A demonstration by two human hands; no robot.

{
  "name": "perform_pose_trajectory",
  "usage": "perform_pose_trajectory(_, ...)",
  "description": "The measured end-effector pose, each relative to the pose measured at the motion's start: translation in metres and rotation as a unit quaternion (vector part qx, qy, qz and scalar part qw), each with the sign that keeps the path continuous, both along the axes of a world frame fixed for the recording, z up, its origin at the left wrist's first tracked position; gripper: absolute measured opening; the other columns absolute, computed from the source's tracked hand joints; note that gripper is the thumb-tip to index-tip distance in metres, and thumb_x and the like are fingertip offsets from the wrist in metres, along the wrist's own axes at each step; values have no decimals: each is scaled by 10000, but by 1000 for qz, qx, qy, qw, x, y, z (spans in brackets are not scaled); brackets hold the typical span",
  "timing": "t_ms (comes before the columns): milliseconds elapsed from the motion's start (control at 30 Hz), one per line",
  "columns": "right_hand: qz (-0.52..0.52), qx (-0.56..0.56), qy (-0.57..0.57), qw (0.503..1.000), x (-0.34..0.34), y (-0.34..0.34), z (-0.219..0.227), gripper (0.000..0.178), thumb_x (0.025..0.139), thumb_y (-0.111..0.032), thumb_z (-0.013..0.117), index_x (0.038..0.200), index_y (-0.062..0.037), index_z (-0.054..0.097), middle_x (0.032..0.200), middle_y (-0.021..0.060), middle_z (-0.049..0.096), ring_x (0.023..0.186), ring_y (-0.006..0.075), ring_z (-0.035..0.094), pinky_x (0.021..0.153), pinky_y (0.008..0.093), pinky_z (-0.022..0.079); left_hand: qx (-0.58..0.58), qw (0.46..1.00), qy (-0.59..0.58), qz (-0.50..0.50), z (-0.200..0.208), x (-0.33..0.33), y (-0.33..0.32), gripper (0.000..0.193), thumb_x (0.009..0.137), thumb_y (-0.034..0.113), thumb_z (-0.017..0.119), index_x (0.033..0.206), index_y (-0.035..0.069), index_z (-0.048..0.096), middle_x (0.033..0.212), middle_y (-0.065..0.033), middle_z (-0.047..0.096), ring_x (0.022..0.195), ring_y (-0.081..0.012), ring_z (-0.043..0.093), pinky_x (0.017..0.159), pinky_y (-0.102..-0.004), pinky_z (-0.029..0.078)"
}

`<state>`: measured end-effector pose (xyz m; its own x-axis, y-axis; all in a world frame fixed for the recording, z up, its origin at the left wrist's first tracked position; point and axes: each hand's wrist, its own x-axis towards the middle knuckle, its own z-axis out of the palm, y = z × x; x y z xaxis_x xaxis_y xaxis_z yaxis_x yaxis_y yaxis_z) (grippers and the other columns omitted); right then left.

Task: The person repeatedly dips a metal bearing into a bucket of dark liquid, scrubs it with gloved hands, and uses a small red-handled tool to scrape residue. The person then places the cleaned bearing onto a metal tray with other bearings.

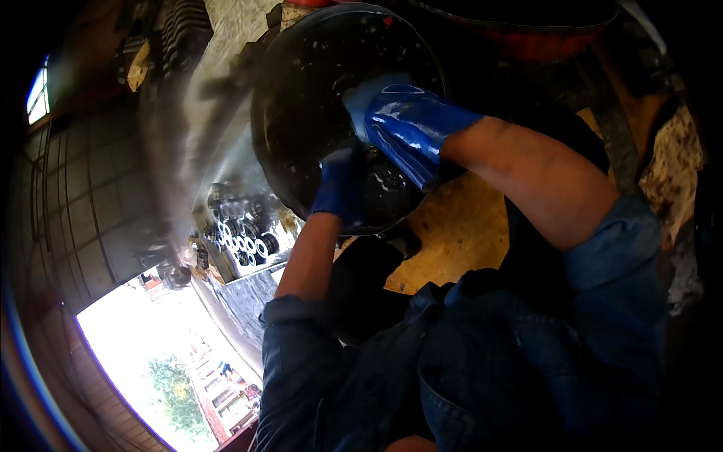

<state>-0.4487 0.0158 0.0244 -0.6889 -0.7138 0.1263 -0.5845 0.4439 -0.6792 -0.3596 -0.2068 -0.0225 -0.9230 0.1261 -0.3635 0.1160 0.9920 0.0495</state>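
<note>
A big black round basin (301, 83), wet and speckled with white, fills the upper middle of the view. My left hand (340, 183), in a dark blue glove, reaches into its lower part and touches the inside; what its fingers grip is hidden. My right hand (403, 120), in a glossy blue rubber glove, is pushed into the middle of the basin with its fingertips out of sight. Both forearms are bare, with rolled denim sleeves below.
A tray of several round metal bearings and rings (245, 230) lies left of the basin. A yellowish board (452, 233) sits under the basin. A red drum rim (542, 38) shows at the top. A bright opening (151, 339) is at lower left.
</note>
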Motion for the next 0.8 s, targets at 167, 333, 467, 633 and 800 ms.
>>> perform_pose_trajectory(167,-7,62,-43,997,-4,0,23,321,851,-208,715,1137,-65,738,1075,168,750,964,326,740,835,440,596,-16,999,-6,34,-1,-8,3,190,932,150,616,1044,58,738,993,-219,730,946,-357,708,817,-434,551)
perform_pose_trajectory(333,-25,19,-3,999,-1,8,-1,302,857,-211,708,1123,-71,747,1082,160,751,980,328,737,844,437,594,10,999,-35,16,-27,-12,-12,162,891,201,659,944,78,751,911,-176,737,877,-361,719,773,-449,561)
perform_pose_trajectory(467,-10,52,-6,999,-6,-6,-17,324,866,-219,702,1155,-75,732,1110,160,746,1005,323,733,865,435,589,-33,999,3,-41,-23,-8,-8,189,882,219,661,930,55,742,928,-165,738,884,-342,724,773,-441,560)
perform_pose_trajectory(633,-1,6,-16,1000,0,-13,15,329,885,-213,685,1174,-59,715,1121,166,741,1015,322,731,869,436,586,118,978,-91,148,-40,-5,-60,338,828,316,746,1022,42,705,973,-206,735,995,-389,704,865,-483,551)
perform_pose_trajectory(800,-32,23,-6,999,-1,-16,-7,342,868,-197,707,1179,-54,710,1109,171,742,1014,316,733,864,433,588,-67,997,-37,-2,1,-7,-6,454,812,368,772,1162,88,700,1055,-214,721,1036,-399,687,899,-480,542)
